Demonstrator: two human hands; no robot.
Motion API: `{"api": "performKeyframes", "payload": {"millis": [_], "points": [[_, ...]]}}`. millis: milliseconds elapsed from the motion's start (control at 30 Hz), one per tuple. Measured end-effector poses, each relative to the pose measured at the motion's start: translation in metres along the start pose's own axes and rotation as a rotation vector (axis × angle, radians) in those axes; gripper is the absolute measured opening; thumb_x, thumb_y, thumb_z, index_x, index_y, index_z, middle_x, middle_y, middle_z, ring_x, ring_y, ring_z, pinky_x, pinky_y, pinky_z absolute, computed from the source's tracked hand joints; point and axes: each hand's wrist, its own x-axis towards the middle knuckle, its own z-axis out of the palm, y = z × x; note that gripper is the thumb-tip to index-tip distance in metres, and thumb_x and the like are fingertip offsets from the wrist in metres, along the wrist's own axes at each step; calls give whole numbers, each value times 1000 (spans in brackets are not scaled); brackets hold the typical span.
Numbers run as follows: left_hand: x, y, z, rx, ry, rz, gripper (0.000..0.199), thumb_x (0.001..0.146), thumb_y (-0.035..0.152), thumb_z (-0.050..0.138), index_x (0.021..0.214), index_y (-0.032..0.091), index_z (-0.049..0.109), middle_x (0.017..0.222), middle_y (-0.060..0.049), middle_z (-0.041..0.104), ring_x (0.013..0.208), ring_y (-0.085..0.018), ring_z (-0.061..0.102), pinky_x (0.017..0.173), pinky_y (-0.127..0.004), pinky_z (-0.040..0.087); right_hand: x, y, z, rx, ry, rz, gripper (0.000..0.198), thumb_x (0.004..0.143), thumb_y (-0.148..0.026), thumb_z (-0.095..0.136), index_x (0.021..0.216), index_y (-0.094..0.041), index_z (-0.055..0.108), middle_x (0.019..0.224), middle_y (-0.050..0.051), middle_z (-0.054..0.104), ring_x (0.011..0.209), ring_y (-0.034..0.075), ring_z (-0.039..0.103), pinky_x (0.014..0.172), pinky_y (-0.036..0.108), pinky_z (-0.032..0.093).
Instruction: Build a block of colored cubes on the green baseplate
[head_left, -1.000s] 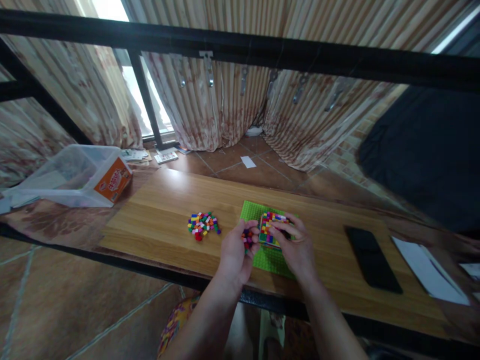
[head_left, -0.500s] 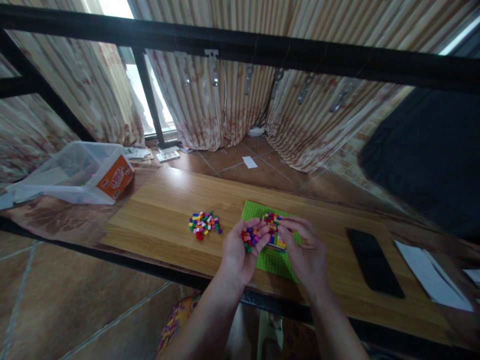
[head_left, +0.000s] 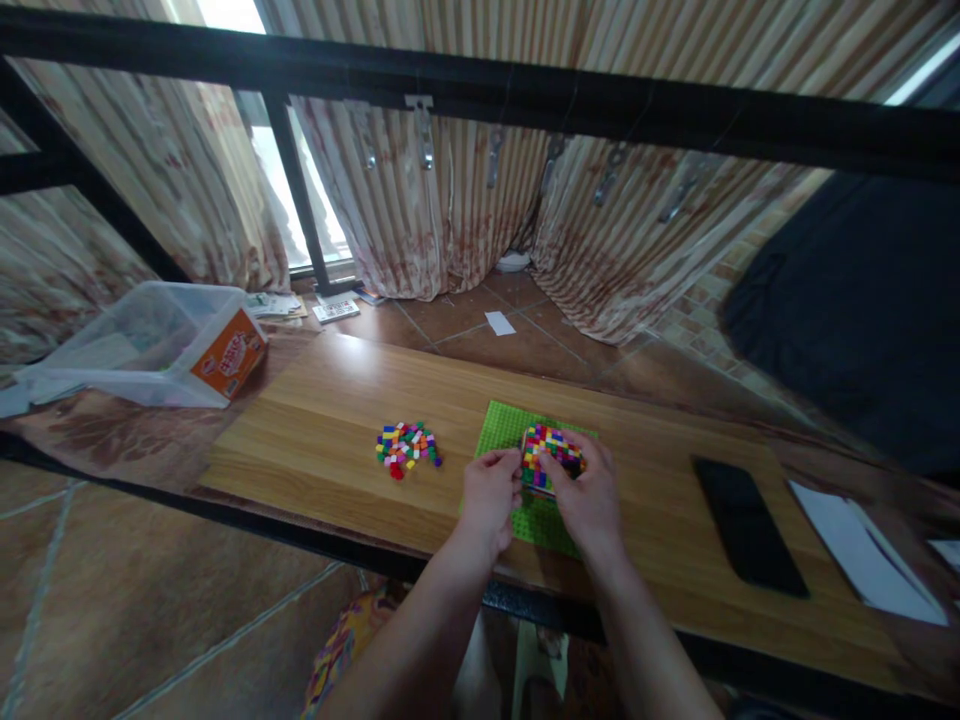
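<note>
A green studded baseplate [head_left: 544, 528] lies on the table, bearing a colourful block built of small toy bricks [head_left: 536, 462]. My right hand [head_left: 589, 490] reaches over the block's right side, its thumb on the top and its fingers round the far edge. Just left of the block, my left hand [head_left: 489, 495] is closed in a loose fist. The toy bricks that lay in its palm are now hidden by the curled fingers. Further left, a pile of loose toy bricks [head_left: 409, 445] in many colours is spread on the wood.
The wooden table [head_left: 315, 440] has a dark front edge. A black phone [head_left: 748, 525] and white paper [head_left: 862, 550] lie to the right. A clear plastic bin [head_left: 150, 385] with an orange label stands at far left. A black metal bar [head_left: 480, 90] crosses above.
My left hand, palm up with toy bricks in it before, has turned and closed. My right hand has moved slightly left and down onto the brick block.
</note>
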Motion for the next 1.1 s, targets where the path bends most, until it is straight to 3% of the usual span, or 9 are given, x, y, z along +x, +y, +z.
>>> {"api": "performKeyframes", "payload": {"millis": [433, 733, 867, 1000, 1100], "points": [[3, -1, 2, 82, 5, 30, 28, 60, 29, 80, 66, 14, 56, 44, 9, 38, 37, -2, 29, 38, -18, 16, 3, 0, -1, 49, -11, 31, 43, 72, -45, 66, 106, -18, 65, 111, 12, 61, 107, 27, 55, 97, 47, 39], [11, -6, 5, 182, 116, 129, 24, 55, 27, 81, 64, 15, 62, 46, 5, 49, 43, -6, 42, 42, -19, 26, 3, 0, 2, 67, -3, 22, 42, 72, -44, 66, 106, -20, 65, 109, 10, 62, 101, 25, 56, 93, 46, 42], [7, -5, 6, 150, 107, 123, 27, 54, 28, 82, 62, 15, 60, 45, 7, 45, 42, -5, 38, 41, -18, 24, 1, 0, 5, 88, 15, 42, 42, 71, -44, 68, 105, -20, 66, 108, 10, 61, 101, 26, 56, 93, 45, 42], [-1, 1, 5, 50, 9, 64, 32, 58, 32, 81, 60, 14, 55, 45, 9, 38, 39, -2, 30, 38, -16, 18, 0, -2, 3, 118, 14, 53, 42, 75, -45, 65, 108, -19, 66, 109, 11, 63, 103, 26, 57, 94, 45, 42], [-7, 11, 3, -90, -6, 54, 25, 67, 31, 76, 67, 12, 60, 53, 5, 46, 41, -1, 35, 36, -14, 20, 1, -9, -5, 115, 80, 33, 38, 80, -45, 60, 108, -19, 66, 112, 11, 63, 106, 25, 56, 97, 45, 41]]}}
